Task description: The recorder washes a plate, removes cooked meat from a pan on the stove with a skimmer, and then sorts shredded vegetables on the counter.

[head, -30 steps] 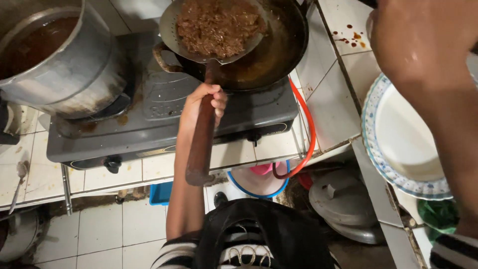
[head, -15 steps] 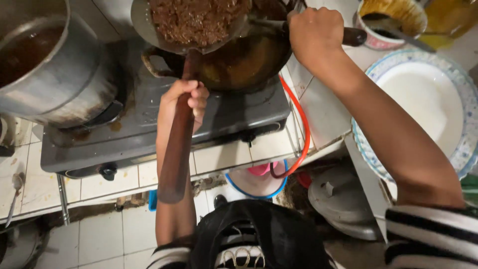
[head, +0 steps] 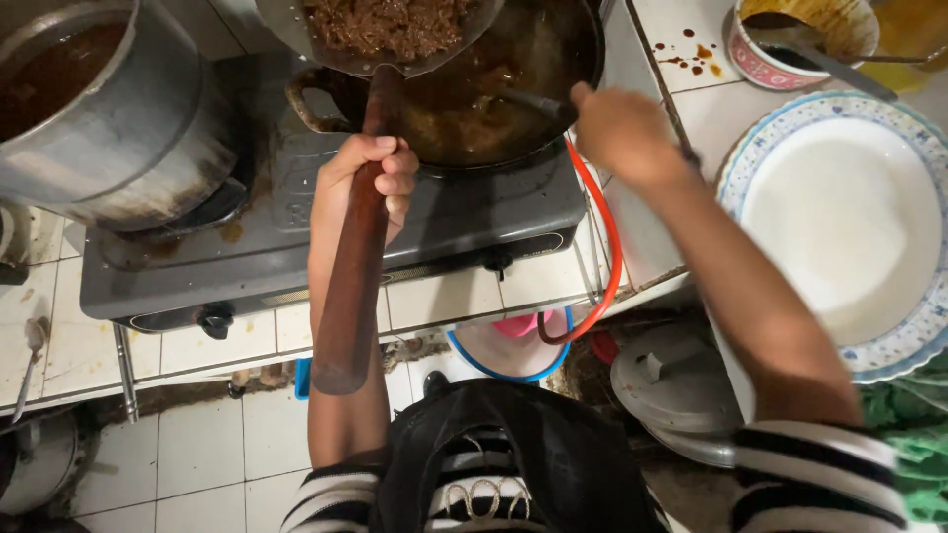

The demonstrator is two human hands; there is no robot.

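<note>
As left hand (head: 367,178) gripped strainer (head: 380,39) handle over wok (head: 553,89), we closed right hand (head: 617,128) on utensil (head: 533,102).

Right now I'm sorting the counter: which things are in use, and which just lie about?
In use:
left hand gripping the skimmer
right hand on a utensil
wok
stove

Lying about:
big pot
plate
bowl
lid

A home kitchen; gas stove (head: 326,247) on tiled counter (head: 59,326); wok (head: 494,89), big pot (head: 109,128)
</note>
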